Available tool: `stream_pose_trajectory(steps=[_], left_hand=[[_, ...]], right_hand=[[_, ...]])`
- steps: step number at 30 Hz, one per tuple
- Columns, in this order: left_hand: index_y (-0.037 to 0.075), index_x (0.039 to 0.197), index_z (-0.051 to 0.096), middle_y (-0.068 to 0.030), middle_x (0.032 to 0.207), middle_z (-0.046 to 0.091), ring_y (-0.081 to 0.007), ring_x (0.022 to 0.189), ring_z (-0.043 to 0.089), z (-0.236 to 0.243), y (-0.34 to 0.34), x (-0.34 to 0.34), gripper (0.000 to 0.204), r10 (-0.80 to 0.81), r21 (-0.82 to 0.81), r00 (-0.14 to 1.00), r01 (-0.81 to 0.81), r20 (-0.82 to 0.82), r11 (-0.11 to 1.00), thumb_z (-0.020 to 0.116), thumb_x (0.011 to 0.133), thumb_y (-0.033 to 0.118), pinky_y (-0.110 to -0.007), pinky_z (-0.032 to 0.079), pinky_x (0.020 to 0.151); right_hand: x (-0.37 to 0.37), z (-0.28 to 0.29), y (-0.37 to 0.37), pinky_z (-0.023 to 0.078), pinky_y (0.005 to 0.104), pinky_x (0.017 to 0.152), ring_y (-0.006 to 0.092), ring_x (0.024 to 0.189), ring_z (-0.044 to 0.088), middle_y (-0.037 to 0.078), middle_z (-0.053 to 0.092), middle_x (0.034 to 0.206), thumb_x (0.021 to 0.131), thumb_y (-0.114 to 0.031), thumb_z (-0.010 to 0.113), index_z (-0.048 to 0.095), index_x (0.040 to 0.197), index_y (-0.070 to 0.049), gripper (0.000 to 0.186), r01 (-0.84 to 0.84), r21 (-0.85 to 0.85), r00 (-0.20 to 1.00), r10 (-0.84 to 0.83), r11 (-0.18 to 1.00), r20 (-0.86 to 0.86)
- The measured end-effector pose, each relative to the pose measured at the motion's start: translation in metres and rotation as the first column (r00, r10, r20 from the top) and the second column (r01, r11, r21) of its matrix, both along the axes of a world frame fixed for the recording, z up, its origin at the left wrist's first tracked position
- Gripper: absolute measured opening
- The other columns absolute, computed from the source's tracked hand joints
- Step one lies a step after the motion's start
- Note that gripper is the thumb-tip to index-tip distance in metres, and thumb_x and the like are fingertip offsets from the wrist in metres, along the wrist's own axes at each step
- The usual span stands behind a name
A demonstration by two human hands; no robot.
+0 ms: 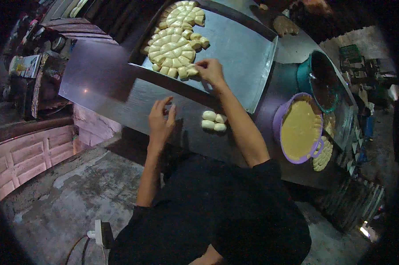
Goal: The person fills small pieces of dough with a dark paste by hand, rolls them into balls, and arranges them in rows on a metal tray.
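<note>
A shallow metal baking tray (234, 44) lies on the metal table. On its left side, pale yellow dough pieces (171, 47) are packed in round, flower-like clusters. My right hand (211, 72) reaches over the tray's near edge, fingers pinched on a dough piece (192, 70) at the cluster's near right side. Above the tabletop, nearer to me, my left hand (161, 120) is open with its fingers apart and nothing in it. Several smooth dough pieces (214, 121) sit grouped on the table by my right forearm.
On the right stands a purple basin (276, 121) with a yellow batter-like mass in it. Behind it is a dark-insided teal tub (303, 77). More portioned dough (323, 154) lies beside the basin. A white plug (97, 234) with cords shows low on the left.
</note>
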State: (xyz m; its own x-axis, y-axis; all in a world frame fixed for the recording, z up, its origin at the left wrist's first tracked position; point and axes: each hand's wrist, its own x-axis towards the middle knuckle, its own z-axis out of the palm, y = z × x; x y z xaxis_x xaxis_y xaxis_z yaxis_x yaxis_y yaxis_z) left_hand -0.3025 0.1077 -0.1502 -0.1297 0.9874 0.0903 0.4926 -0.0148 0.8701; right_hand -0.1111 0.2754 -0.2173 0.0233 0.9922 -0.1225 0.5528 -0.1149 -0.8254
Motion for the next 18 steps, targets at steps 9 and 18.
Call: stream_pose_trajectory(steps=[9, 18], left_hand=[[0.002, 0.118, 0.065, -0.0091, 0.104, 0.067, -0.0146, 0.09, 0.064, 0.023, -0.062, 0.106, 0.025, -0.063, -0.026, 0.939, 0.077, 0.337, 0.997, 0.06, 0.096, 0.014, -0.029, 0.051, 0.079], [-0.003, 0.116, 0.064, -0.0101, 0.1, 0.066, -0.0179, 0.094, 0.064, 0.112, -0.125, 0.258, 0.029, -0.413, 0.134, 0.831, 0.392, 0.374, 0.91, 0.056, 0.1, 0.019, -0.03, 0.051, 0.083]], right_hand=[[0.126, 0.124, -0.171, 0.054, 0.0311, 0.081, 0.0156, 0.089, 0.068, 0.008, 0.072, 0.097, 0.086, -0.012, 0.074, 0.069, 0.106, -0.001, 0.023, 0.015, 0.133, 0.915, 0.04, 0.991, -0.401], [0.23, 0.18, -0.3, 0.047, 0.0316, 0.099, 0.0179, 0.116, 0.058, 0.008, 0.062, 0.118, 0.078, 0.004, 0.075, 0.073, 0.106, -0.005, 0.029, 0.252, 0.458, 0.829, 0.054, 0.853, -0.556]])
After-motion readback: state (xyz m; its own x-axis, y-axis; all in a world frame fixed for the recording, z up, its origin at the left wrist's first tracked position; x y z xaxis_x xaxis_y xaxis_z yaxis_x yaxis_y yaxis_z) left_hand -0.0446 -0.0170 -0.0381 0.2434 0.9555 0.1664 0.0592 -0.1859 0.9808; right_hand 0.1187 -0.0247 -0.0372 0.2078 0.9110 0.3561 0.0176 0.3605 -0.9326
